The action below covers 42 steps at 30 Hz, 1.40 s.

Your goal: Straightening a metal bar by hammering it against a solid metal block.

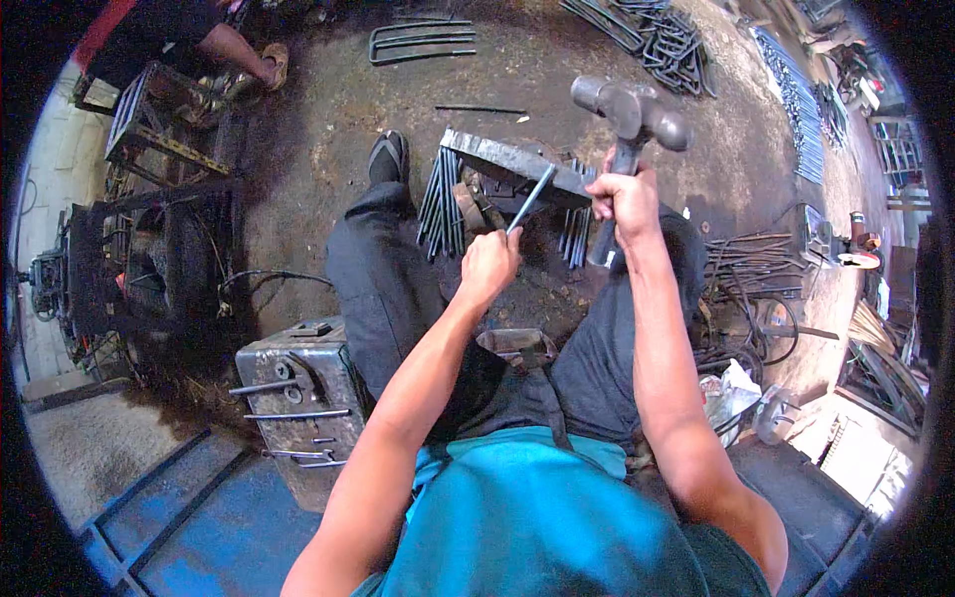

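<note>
My left hand [491, 265] is closed round the near end of a thin metal rod [531, 199]. The rod slants up and away, its far end over a long steel bar [517, 159] that lies crosswise in front of my knees. My right hand [629, 202] grips the handle of a ball-peen hammer [637, 111], its heavy head raised above the right end of the bar. Bundles of cut rods [444, 204] lie under the bar's left part, and more rods [574, 237] lie near its right end. What supports the bar is mostly hidden.
U-shaped bent rods [423, 42] and a pile of bent rods [676, 45] lie on the far floor. At my left stands a metal block [298, 383] with pegs. Rusty rods [756, 267] lie at right. Another person's foot [274, 68] is at far left, beside a metal frame [164, 139].
</note>
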Motion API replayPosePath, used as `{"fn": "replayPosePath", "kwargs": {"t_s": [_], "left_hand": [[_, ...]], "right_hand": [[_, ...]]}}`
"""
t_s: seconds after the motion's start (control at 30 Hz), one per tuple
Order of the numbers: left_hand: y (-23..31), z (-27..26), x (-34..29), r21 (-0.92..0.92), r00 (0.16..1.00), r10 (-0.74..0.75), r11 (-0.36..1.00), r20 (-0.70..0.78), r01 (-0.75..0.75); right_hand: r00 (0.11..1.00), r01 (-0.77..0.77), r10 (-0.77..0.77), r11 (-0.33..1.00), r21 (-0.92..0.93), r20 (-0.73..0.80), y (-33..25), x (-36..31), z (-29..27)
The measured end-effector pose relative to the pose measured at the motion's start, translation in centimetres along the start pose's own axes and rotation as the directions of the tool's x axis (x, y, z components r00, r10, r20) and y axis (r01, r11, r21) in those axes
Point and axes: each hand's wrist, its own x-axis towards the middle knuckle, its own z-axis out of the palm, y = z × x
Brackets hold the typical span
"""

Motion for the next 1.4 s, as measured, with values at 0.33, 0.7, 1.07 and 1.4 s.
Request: {"fn": "replayPosePath", "kwargs": {"t_s": [0.33,0.7,1.07,1.4], "left_hand": [[-0.6,0.2,0.5,0.072,0.997,-0.025,0.997,-0.078,0.030],[1.6,0.1,0.0,0.099,1.000,-0.012,0.995,0.022,0.010],[1.3,0.3,0.1,0.067,0.999,-0.034,0.997,0.020,0.033],[1.6,0.7,0.0,0.103,0.995,-0.096,0.990,0.035,0.092]], "right_hand": [[0.951,-0.305,0.270,0.900,-0.312,-0.151,9.3,0.8,-2.1],[0.996,0.040,-0.071,0.901,-0.432,-0.056,7.3,2.9,-2.8],[0.996,-0.040,0.023,0.982,-0.186,-0.088,3.7,1.1,-2.3],[0.972,-0.195,0.042,0.696,-0.691,-0.233,10.7,2.8,-4.6]]}}
